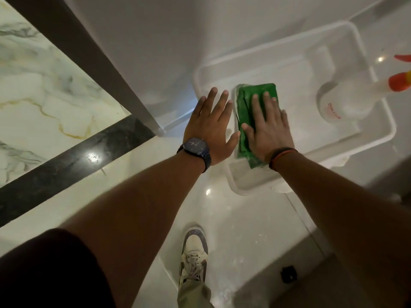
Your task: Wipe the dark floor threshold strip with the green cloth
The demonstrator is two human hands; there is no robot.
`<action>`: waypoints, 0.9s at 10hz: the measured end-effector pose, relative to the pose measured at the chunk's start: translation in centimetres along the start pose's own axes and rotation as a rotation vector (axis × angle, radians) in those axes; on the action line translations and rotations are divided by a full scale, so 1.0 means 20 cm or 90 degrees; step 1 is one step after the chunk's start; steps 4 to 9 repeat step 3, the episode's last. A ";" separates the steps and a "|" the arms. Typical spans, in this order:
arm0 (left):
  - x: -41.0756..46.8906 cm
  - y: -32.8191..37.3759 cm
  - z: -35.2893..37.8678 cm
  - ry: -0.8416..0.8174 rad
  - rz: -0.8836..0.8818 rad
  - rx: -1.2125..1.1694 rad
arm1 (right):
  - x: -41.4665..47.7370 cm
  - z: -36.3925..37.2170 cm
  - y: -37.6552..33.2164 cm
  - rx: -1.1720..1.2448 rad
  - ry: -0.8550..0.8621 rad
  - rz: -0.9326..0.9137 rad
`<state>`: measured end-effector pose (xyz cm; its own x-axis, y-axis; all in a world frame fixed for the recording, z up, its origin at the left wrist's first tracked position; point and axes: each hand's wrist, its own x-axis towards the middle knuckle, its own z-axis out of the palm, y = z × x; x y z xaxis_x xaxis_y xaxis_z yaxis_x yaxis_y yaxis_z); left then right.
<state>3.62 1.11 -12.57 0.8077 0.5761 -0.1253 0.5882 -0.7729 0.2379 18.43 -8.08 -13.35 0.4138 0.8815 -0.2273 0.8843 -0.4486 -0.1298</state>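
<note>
Folded green cloth in tray, dark threshold strip left

The right hand hides much of the green cloth. Right of the cloth, the spray bottle is cut off by the frame's edge, its label print too blurred to read.

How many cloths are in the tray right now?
1: a folded green cloth at the white tray's left end, under the right hand. Others could lie hidden beneath it.

Green cloth, white tray, dark threshold strip, grey-and-gold-veined white marble floor.
</note>
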 end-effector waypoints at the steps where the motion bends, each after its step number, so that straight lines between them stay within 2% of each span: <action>1: -0.01 -0.02 -0.02 0.015 0.003 -0.049 | -0.01 0.05 -0.01 -0.038 -0.069 -0.005; 2: -0.10 -0.06 -0.08 0.038 0.006 -0.099 | -0.04 -0.02 -0.08 0.004 -0.009 0.009; 3: -0.24 -0.17 -0.16 0.065 -0.012 -0.129 | -0.11 -0.15 -0.23 0.130 0.133 0.020; 9: -0.24 -0.17 -0.16 0.065 -0.012 -0.129 | -0.11 -0.15 -0.23 0.130 0.133 0.020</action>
